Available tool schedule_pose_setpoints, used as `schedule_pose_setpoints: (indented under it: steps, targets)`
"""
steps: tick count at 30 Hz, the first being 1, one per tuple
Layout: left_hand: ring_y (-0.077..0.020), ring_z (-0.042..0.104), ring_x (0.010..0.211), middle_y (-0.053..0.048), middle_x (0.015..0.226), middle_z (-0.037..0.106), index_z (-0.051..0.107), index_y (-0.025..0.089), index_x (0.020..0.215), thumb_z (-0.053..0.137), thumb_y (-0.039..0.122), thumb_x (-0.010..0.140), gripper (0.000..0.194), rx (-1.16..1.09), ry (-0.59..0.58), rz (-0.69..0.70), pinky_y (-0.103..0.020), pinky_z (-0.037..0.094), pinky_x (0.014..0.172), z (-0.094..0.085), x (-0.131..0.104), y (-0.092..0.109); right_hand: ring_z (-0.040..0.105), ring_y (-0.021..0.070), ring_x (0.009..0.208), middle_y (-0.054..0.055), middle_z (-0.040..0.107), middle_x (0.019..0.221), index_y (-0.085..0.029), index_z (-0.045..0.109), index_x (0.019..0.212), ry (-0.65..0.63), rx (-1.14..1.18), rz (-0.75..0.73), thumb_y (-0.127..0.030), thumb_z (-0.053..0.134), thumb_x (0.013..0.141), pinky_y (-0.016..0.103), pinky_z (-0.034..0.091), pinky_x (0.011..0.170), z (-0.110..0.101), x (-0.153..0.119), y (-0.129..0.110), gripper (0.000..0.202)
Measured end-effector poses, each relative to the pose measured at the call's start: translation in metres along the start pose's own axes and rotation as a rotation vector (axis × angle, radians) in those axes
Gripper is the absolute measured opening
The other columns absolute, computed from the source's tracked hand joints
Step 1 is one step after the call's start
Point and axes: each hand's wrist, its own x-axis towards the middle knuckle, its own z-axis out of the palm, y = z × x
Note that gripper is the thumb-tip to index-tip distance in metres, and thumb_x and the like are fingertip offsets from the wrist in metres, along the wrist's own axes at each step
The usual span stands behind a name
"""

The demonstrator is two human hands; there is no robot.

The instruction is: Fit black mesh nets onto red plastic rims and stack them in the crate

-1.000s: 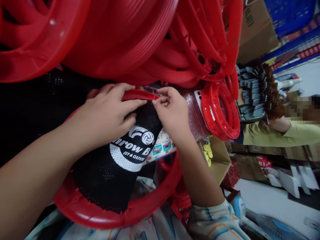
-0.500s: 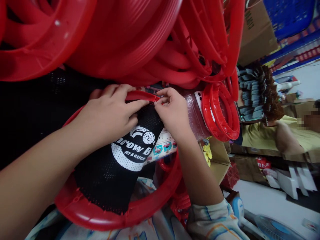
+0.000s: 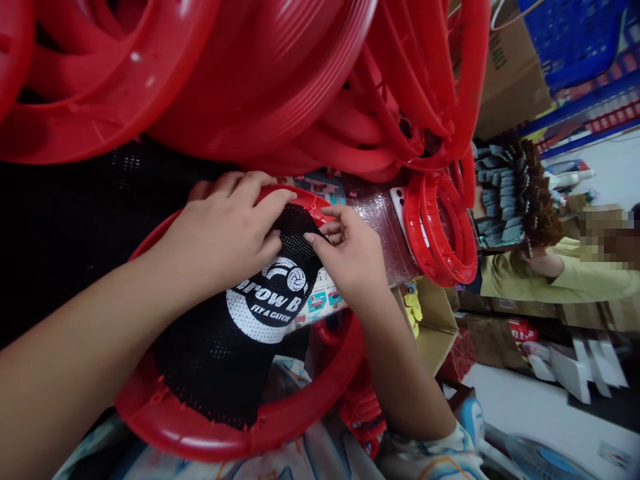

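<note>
A large red plastic ring [image 3: 300, 413] lies tilted across my lap, with black mesh fabric [image 3: 215, 360] stretched over part of it. White print with a ball picture and "FLY & CATCH" marks the mesh, whose near edge is hooked along the ring's lower rim. My left hand [image 3: 225, 230] wraps over the ring's far left side, its thumb and index finger against the mesh. At the mesh's upper right edge, my right hand [image 3: 353, 250] pinches the fabric between thumb and fingers. The mesh's top edge sits loose, apart from the far rim beside it.
Large red rings [image 3: 280, 80] are piled just beyond my hands. Smaller red rings [image 3: 440, 227] stand at the right, near a cardboard box [image 3: 430, 320] with yellow pieces. A person in a yellow top [image 3: 530, 273] works farther right. A fan [image 3: 545, 457] stands at lower right.
The mesh's top edge has come away from the far rim and now sits lower. My right hand has shifted slightly down and right, and my left fingers have drawn back from it.
</note>
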Motion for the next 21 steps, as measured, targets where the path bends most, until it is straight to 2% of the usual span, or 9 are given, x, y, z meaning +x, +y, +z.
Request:
schedule_pose_setpoints:
  steps: [5,13,15,21]
  targets:
    - [-0.0405,0.05,0.117,-0.015,0.136,0.049,0.048,0.018,0.13,0.042,0.03,0.084,0.047,0.022,0.019,0.007,-0.059,0.046,0.089,0.001,-0.002,0.0,0.054,0.0121,0.064,-0.005,0.06,0.07,-0.023,0.055,0.104,-0.025,0.111,0.07,-0.019,0.066,0.074,0.028,0.042,0.061,-0.002,0.003,0.004,0.032]
    - [-0.0419,0.049,0.118,-0.014,0.135,0.049,0.05,0.019,0.13,0.042,0.031,0.086,0.047,-0.016,0.039,-0.007,-0.062,0.044,0.091,0.001,-0.002,0.0,0.053,0.0065,0.057,-0.008,0.056,0.071,-0.024,0.047,0.099,-0.043,0.667,0.068,-0.02,0.067,0.073,0.022,0.044,0.056,-0.01,0.021,0.009,0.033]
    - [-0.0431,0.049,0.118,-0.015,0.135,0.049,0.05,0.02,0.13,0.043,0.031,0.085,0.047,-0.036,0.037,0.0,-0.063,0.043,0.091,0.002,-0.001,-0.002,0.05,0.0053,0.054,-0.008,0.056,0.071,-0.023,0.047,0.098,-0.034,0.653,0.063,-0.018,0.067,0.072,0.021,0.041,0.054,-0.01,0.022,0.013,0.032]
    - [-0.0445,0.048,0.119,-0.015,0.136,0.048,0.051,0.022,0.13,0.044,0.031,0.085,0.047,-0.024,0.029,0.002,-0.065,0.043,0.091,0.004,-0.002,-0.004,0.044,0.0059,0.05,-0.008,0.056,0.068,-0.023,0.052,0.095,0.03,0.35,0.037,-0.016,0.063,0.075,0.023,0.036,0.052,-0.009,0.025,0.018,0.024]
